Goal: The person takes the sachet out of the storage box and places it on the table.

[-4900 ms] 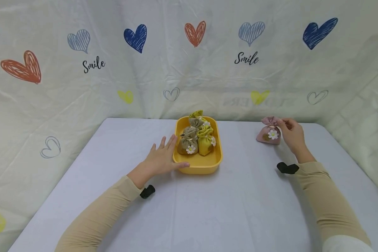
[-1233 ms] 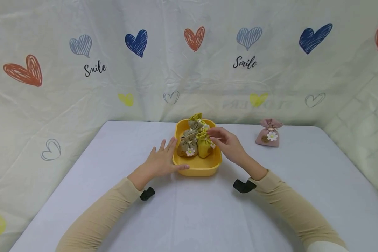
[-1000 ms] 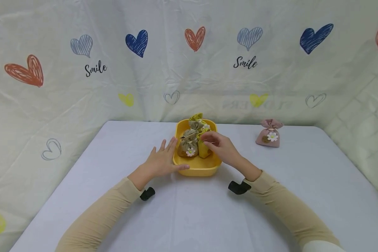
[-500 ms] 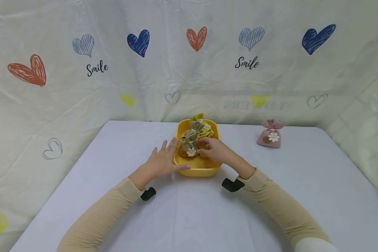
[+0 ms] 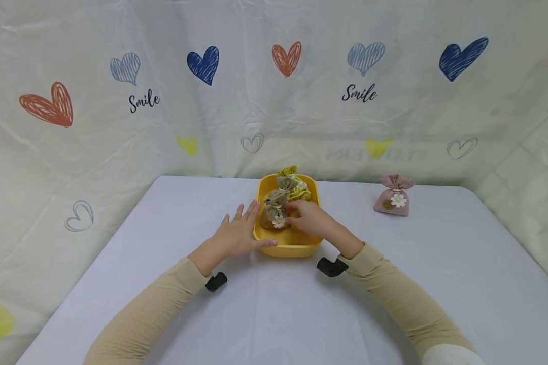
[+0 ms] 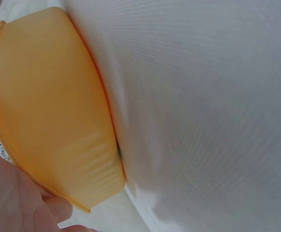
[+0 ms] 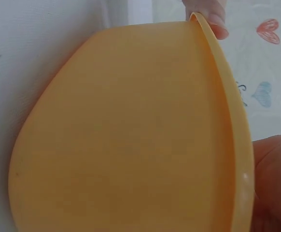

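Front yellow sachet [image 5: 300, 193], near the tub's [image 5: 288, 251] right edge: right hand [image 5: 311, 219] has lowered over it, apparently handling it, grip hidden; left hand [image 5: 235, 236] spread.

Yellow tray [image 5: 289, 251] level; yellow pouches [image 5: 300, 193], taupe pouches [image 5: 274, 210] bunched inside, necks tied.

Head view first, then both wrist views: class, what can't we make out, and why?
Head: most of the front yellow bag, covered by the right hand.
Head: whether that hand grips the bag; the hand hides any contact.
Head: any print on the brown patch of the pink bag, too small.
Both wrists: bags inside the yellow tray, hidden by its wall.
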